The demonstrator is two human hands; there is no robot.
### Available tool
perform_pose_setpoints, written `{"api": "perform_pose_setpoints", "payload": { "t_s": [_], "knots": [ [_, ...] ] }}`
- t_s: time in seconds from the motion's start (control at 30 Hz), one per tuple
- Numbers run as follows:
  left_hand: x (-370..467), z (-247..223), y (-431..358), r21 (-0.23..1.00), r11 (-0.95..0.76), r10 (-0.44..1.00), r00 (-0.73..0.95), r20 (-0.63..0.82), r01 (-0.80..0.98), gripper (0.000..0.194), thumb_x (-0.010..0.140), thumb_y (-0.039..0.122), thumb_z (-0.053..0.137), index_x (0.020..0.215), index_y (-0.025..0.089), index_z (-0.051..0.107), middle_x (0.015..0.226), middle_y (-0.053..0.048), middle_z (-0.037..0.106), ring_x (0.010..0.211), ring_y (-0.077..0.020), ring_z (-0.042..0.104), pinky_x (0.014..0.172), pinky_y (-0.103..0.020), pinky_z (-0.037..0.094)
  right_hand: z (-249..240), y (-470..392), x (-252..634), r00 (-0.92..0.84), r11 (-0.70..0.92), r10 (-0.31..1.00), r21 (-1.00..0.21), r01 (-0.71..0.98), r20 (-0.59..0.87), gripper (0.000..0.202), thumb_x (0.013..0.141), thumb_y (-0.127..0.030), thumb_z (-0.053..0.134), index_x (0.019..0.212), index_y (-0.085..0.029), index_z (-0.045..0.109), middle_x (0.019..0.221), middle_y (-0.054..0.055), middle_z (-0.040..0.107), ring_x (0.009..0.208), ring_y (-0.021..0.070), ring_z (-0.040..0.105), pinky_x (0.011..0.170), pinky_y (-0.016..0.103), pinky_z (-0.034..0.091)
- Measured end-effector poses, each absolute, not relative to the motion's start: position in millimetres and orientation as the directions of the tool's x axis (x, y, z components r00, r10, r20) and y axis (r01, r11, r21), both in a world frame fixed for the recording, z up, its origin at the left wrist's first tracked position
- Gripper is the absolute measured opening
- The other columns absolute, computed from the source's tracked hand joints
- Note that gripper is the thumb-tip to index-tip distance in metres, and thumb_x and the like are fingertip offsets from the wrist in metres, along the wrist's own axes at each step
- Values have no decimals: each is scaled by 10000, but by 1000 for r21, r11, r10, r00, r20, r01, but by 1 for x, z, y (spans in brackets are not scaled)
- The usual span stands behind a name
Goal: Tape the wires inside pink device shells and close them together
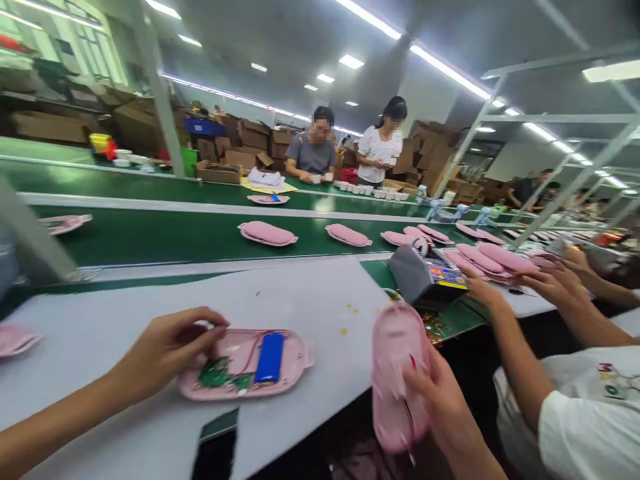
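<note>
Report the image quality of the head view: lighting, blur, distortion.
Head view: bright ceiling strip lights, even light, soft shadows; wide-angle bending at the edges; slight motion blur on the pink cover in the right hand; left hand and open pink tray fairly sharp.

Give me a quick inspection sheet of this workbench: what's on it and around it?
Surface: white bench, green conveyor behind.
Job's things: open pink case half with blue battery and green circuit board; pink cover.
Clutter: dark phone, yellow specks.
Hands: left hand touches the case half; right hand holds the cover.
Cables: red wire inside the case.
Surroundings: neighbour's hands, pink shells on the belt, cardboard boxes.
</note>
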State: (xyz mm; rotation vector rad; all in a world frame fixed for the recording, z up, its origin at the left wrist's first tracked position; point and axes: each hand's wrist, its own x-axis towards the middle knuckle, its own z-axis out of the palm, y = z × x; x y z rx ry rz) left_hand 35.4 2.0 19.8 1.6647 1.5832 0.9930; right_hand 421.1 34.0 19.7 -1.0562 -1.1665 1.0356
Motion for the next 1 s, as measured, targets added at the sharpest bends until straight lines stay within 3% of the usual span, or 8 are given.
{"api": "perform_pose_setpoints", "payload": {
  "t_s": [0.13, 0.33, 0.43, 0.57, 0.67, 0.77, 0.83, 1.0],
  "knots": [
    [34, 9, -3, 935, -154, 987, 18, 157, 319, 247, 824, 416, 609, 876, 175, 594, 569, 10, 625, 523, -140, 601, 494, -206, 470, 20, 40, 313, -290, -43, 956, -962, -268, 38, 517, 646, -367, 783, 1105, -190, 623, 980, 64, 686, 891, 239, 642, 773, 344, 515],
    [37, -6, -16, 977, -182, 982, -38, 187, 111, 213, 849, 360, 601, 870, 148, 615, 731, -27, 635, 617, -150, 631, 571, -271, 553, 27, 85, 231, -336, -133, 941, -950, -284, -32, 500, 606, -327, 817, 1038, -152, 638, 950, 68, 694, 821, 188, 635, 686, 270, 518],
    [35, -5, -22, 932, -275, 950, -80, 301, 237, 161, 870, 309, 585, 864, 162, 650, 800, -41, 656, 678, -145, 612, 600, -262, 526, 22, 77, 218, -326, -131, 945, -944, -303, -27, 404, 635, -303, 809, 968, -137, 654, 893, 56, 687, 776, 166, 624, 668, 260, 517],
    [31, -1, -25, 686, -486, 794, -54, 605, 541, 98, 870, 219, 592, 863, 196, 687, 840, -54, 631, 825, -175, 563, 722, -312, 487, 18, 55, 205, -260, -75, 965, -912, -403, 35, 415, 647, -260, 806, 1020, -176, 645, 891, 26, 677, 806, 164, 628, 730, 291, 529],
    [31, 0, -25, 594, -458, 698, -146, 701, 661, 78, 846, 215, 627, 845, 224, 704, 1018, -86, 542, 1004, -226, 506, 817, -380, 479, 20, 41, 195, -254, -15, 961, -900, -436, 107, 446, 698, -271, 768, 1116, -240, 615, 1001, 19, 675, 921, 189, 635, 810, 341, 532],
    [33, -2, -23, 668, -469, 719, -190, 669, 578, 60, 839, 205, 634, 825, 213, 692, 1223, -86, 453, 1103, -228, 493, 904, -398, 487, 23, 30, 186, -247, 38, 954, -886, -463, 170, 449, 747, -279, 724, 1174, -285, 586, 1074, 8, 664, 1010, 202, 625, 877, 383, 523],
    [34, -4, -21, 738, -497, 770, -160, 618, 458, 70, 855, 178, 602, 855, 198, 669, 1266, -72, 459, 1012, -178, 557, 892, -358, 513, 22, 26, 181, -228, 62, 954, -873, -484, 194, 453, 760, -267, 709, 1191, -300, 573, 1084, -2, 660, 1039, 194, 618, 915, 387, 511],
    [34, -9, -17, 914, -366, 887, -230, 400, 176, 209, 826, 223, 632, 1004, 202, 524, 897, -14, 587, 722, -123, 613, 615, -240, 552, 13, 31, 185, -259, 31, 955, -917, -398, 144, 437, 764, -343, 691, 1178, -265, 574, 1130, 38, 642, 1063, 231, 608, 936, 442, 499]
  ]
}}
